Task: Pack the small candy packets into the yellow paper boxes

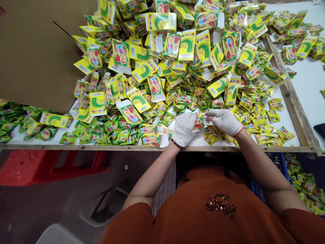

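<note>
Both my hands wear white knit gloves and meet over the near edge of the white table (pixel 286 117). My left hand (pixel 184 128) is closed around a small yellow and green carton (pixel 199 121) with red print. My right hand (pixel 223 120) pinches the carton's white flap from the right. Loose green and yellow sachets (pixel 213 137) lie just under and around the hands. A large heap of flat yellow cartons (pixel 177 51) rises behind them.
A brown cardboard sheet (pixel 35 51) covers the far left. A wooden strip (pixel 289 91) edges the table on the right, with more cartons beyond it. A red stool (pixel 50 166) stands below left. A blue crate (pixel 281 162) with sachets sits below right.
</note>
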Demonstrator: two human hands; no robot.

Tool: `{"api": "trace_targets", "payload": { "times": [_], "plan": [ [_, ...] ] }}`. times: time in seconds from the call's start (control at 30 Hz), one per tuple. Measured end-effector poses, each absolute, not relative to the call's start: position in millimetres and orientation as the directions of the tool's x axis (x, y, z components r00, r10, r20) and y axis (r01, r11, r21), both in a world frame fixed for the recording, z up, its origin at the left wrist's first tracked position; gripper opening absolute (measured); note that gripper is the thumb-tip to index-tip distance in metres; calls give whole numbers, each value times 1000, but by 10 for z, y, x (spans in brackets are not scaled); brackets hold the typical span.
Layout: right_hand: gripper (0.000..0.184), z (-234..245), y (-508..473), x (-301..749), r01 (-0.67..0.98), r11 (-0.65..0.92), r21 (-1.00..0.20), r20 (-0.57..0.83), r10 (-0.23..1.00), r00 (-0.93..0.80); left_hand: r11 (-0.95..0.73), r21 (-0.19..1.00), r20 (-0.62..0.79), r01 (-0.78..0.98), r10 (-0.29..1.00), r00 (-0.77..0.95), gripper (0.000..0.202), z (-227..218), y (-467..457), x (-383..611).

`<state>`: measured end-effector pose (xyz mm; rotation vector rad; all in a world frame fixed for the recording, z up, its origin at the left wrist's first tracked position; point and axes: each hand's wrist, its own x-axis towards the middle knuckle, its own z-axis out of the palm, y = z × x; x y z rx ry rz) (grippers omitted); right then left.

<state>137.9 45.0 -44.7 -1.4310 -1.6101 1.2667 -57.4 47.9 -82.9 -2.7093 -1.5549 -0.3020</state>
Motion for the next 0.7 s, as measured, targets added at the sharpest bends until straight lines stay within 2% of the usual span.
{"api": "trace_targets", "payload": {
  "times": [0.07, 0.13, 0.2, 0.3, 0.4, 0.47, 0.53, 0.63, 0.7],
  "plan": [
    [24, -382, 390, 1374, 276, -169, -946, -242, 936, -256, -504, 94, 202, 859, 854, 479, 56, -834, 469, -604],
    [33, -341, 316, 1337, 187, -299, -936, -350, 855, -383, -519, 103, 224, 849, 843, 488, 57, -822, 454, -620],
    [41, -337, 253, 1300, 110, -375, -920, -380, 791, -479, -545, 103, 225, 832, 828, 514, 56, -778, 430, -641],
    [43, -390, 218, 1331, 119, -348, -930, -359, 788, -500, -591, 92, 145, 802, 804, 576, 55, -648, 373, -721],
    [28, -482, 253, 1458, 366, -160, -917, -295, 889, -349, -640, 127, 16, 757, 765, 644, 62, -490, 315, -841],
    [17, -532, 292, 1520, 622, 9, -783, -211, 937, -279, -650, 156, -33, 744, 749, 661, 63, -403, 317, -905],
    [20, -548, 320, 1526, 813, 157, -560, -171, 939, -299, -611, 142, -48, 779, 782, 622, 49, -342, 390, -938],
    [18, -504, 331, 1467, 920, 242, -308, -230, 919, -319, -473, 45, -23, 880, 880, 474, 24, -294, 652, -944],
    [8, -463, 334, 1442, 934, 263, -243, -254, 911, -323, -394, -33, 6, 918, 919, 395, 26, -280, 885, -942]
  ]
}}
